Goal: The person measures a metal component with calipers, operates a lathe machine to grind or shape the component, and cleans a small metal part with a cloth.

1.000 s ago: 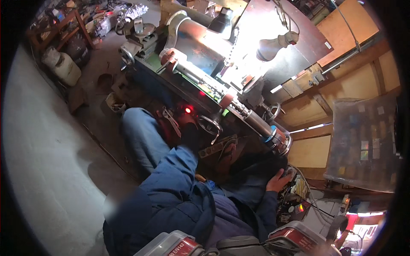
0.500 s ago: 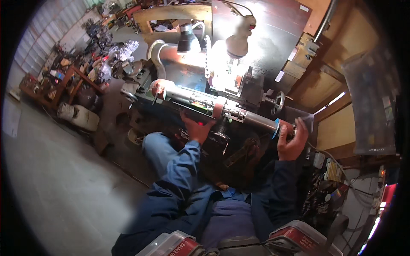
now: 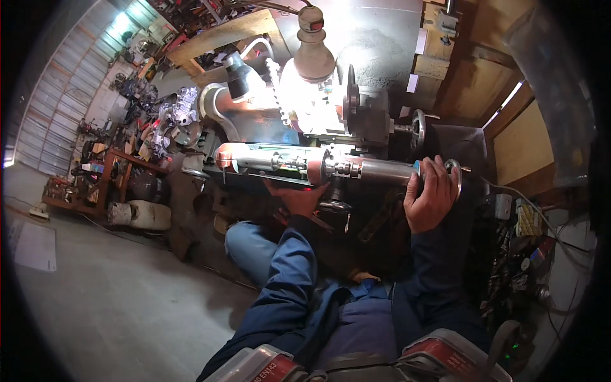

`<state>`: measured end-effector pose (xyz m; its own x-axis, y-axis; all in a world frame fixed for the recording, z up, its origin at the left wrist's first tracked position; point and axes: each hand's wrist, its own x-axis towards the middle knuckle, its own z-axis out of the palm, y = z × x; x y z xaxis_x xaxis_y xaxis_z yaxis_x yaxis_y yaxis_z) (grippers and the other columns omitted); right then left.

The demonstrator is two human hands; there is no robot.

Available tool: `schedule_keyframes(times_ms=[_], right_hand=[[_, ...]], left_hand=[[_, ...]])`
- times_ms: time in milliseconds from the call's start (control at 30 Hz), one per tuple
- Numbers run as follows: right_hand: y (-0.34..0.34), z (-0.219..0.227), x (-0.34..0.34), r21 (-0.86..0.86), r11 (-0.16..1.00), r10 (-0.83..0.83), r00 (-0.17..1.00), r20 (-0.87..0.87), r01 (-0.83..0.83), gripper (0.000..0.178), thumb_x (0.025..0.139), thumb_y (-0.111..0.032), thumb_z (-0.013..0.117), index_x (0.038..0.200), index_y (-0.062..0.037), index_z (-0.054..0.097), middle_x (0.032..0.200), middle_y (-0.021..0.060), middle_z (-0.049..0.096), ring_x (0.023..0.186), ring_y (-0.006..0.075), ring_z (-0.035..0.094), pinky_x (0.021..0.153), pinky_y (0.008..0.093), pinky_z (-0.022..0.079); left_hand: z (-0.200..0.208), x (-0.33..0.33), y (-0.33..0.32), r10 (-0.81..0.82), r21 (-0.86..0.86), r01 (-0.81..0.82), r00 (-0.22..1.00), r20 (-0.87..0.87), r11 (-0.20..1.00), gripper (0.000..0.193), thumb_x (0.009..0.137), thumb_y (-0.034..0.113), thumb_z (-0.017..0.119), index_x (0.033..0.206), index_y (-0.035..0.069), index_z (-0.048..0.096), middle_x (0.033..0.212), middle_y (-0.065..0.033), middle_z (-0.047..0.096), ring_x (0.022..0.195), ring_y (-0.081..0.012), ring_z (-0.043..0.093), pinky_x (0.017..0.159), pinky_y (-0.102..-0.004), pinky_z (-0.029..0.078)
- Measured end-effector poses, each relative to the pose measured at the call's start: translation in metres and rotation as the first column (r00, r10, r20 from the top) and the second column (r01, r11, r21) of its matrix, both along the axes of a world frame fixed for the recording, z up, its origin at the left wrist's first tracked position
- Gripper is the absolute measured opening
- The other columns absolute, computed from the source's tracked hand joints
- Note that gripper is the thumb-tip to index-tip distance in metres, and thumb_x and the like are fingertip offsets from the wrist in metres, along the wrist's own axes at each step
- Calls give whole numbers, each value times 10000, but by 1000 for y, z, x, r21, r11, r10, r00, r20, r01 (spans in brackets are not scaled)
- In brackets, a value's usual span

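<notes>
Workshop interior: a concrete floor (image 3: pixel 127 280) extends at left below a corrugated wall (image 3: pixel 60 121), with metal parts (image 3: pixel 181 108) heaped beyond a brown frame (image 3: pixel 105 184) and a pale container (image 3: pixel 149 215). Wooden panels (image 3: pixel 522 137) stand at right. Across the middle lies a machine with a long, nearly horizontal metal cylinder (image 3: pixel 385 172); a reddish-brown collar (image 3: pixel 225 156) caps its left end, a second collar (image 3: pixel 315 167) encircles its middle, and a blue ring (image 3: pixel 417 166) marks its right end. Directly beside this ring is a bright handwheel (image 3: pixel 454 180). The right hand (image 3: pixel 431 196) lies over the ringed end, its fingers curved forward and its thumb set apart on the near side. The left hand (image 3: pixel 300 200) is at the machine's near lower edge, below the middle collar, thumb and forefinger spread. Shadow and overlap obscure the fingertips, so whether either hand grips cannot be told. Above, a lamp (image 3: pixel 314 60) and a black-shaded lamp (image 3: pixel 243 77) face a brightly lit area; another handwheel (image 3: pixel 418 130) projects at their right.
</notes>
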<state>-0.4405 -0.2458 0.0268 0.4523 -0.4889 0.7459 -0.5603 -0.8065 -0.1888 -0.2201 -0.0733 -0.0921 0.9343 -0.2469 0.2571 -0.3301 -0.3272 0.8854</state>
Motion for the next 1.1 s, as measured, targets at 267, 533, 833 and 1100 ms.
schedule_keyframes(times_ms=[267, 533, 833, 1100], right_hand=[[-31, 10, 18, 65, 992, 102, 993, 54, -105, 166, 863, -105, 638, 1004, -30, 595, 1012, 129, 633, 1017, 330, 600, 1026, 480, 421], [-63, 16, 40, 197, 970, 127, 989, 74, -140, 143, 821, -109, 657, 939, -55, 596, 868, 111, 598, 875, 325, 576, 794, 446, 443], [-62, 16, 37, 183, 975, 115, 991, 62, -124, 179, 823, -133, 674, 969, -59, 600, 880, 108, 598, 889, 317, 574, 817, 429, 441], [-63, 14, 33, 185, 975, 116, 992, 58, -125, 236, 836, -162, 670, 1039, -53, 618, 938, 118, 626, 929, 324, 584, 859, 448, 437]], left_hand=[[13, 2, -7, 66, -205, -59, 998, 23, 977, 1514, 453, 230, 982, 1494, 29, -99, 1491, -265, 224, 1378, -343, 322, 1192, -431, 230], [42, 19, -3, 106, -62, -95, 972, 211, 994, 1426, 472, 222, 972, 1491, -31, 7, 1488, -247, 225, 1388, -339, 285, 1186, -419, 228], [92, 34, 7, 115, 135, -158, 952, 282, 978, 1425, 476, 394, 969, 1525, -9, 93, 1512, -357, 146, 1432, -480, 146, 1173, -522, 220], [92, 30, 2, 166, 298, -299, 902, 399, 907, 1430, 441, 443, 970, 1538, 70, 131, 1479, -429, 112, 1413, -533, 150, 1141, -600, 206]])
